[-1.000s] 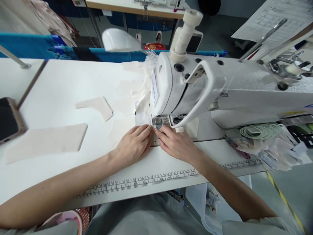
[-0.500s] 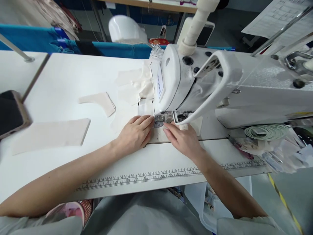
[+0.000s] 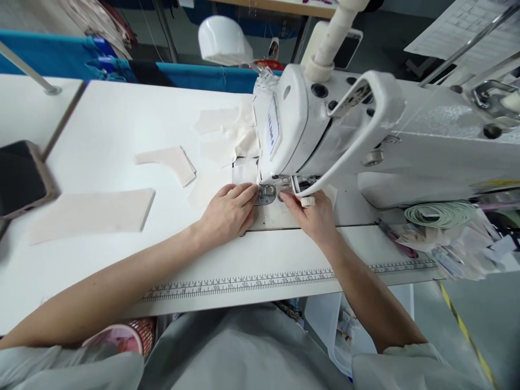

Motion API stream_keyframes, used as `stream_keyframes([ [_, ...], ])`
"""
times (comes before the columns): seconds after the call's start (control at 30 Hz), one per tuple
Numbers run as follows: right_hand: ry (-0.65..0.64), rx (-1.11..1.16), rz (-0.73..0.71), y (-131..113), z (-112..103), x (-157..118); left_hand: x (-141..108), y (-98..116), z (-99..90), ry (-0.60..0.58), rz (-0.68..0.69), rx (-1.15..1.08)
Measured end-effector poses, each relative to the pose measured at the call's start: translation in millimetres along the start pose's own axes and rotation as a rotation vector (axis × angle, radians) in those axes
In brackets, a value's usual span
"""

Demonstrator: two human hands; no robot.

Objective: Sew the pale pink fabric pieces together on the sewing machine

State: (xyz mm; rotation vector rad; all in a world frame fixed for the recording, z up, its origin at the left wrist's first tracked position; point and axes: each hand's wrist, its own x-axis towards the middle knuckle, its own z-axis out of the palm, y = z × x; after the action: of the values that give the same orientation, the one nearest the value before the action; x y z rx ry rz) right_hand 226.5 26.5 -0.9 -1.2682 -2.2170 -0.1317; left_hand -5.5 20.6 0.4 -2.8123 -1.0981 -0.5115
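A white sewing machine [image 3: 292, 124] stands across the table. Just left of its metal needle plate [image 3: 267, 196], my left hand [image 3: 229, 212] rests on the bed, fingers bent and pressed together. My right hand [image 3: 313, 216] is to the right of the plate, thumb tip near the presser foot and fingers curled partly behind the finger guard [image 3: 345, 176]. Whatever either hand's fingertips hold is hidden or too small to make out. Thin cream fabric pieces [image 3: 219, 149] lie left of the machine head. A curved cream piece [image 3: 173, 162] and a long cream piece [image 3: 91, 215] lie farther left.
A phone [image 3: 24, 179] is at the left. Along the front edge runs a printed ruler [image 3: 244, 284]. To the right are small snips [image 3: 396, 238], a pale green coil [image 3: 442, 214] and plastic bags [image 3: 455, 252]. Below the table sit a clear bin [image 3: 325, 325] and a pink basket [image 3: 142, 330].
My view has shifted slightly, so the machine sits a little higher and farther right. My right hand's fingers are curled more and reach further behind the finger guard. My left hand stays by the plate.
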Motion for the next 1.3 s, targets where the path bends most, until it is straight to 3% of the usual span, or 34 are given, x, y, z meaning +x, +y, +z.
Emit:
stream_keyframes([
  [0.13, -0.022, 0.01, -0.059, 1.0, -3.2, -1.5, -0.3, -2.3, -1.2, 0.027, -0.026, -0.008],
  [0.23, -0.008, -0.005, -0.126, 0.4, -5.3, -2.0, -0.5, -5.8, -4.7, 0.059, -0.123, 0.058],
  [0.33, 0.011, -0.012, -0.179, -0.5, -6.5, -2.7, -1.0, -12.2, -5.1, 0.023, -0.235, 0.092],
  [0.47, 0.001, -0.017, -0.223, -0.7, -6.7, -4.2, -3.3, -25.9, -5.3, -0.057, -0.283, 0.025],
  [0.77, 0.001, -0.001, -0.272, -4.5, -9.0, -4.2, -41.6, -74.4, -53.0, -0.075, -0.596, 0.117],
  [1.13, -0.05, 0.023, -0.276, -3.5, -7.3, -5.5, -63.3, -76.7, -47.9, 0.04, -0.686, 0.066],
  [1.3, -0.077, 0.016, -0.259, -2.7, -8.1, -5.5, -66.0, -78.6, -55.0, 0.1, -0.734, -0.151],
])
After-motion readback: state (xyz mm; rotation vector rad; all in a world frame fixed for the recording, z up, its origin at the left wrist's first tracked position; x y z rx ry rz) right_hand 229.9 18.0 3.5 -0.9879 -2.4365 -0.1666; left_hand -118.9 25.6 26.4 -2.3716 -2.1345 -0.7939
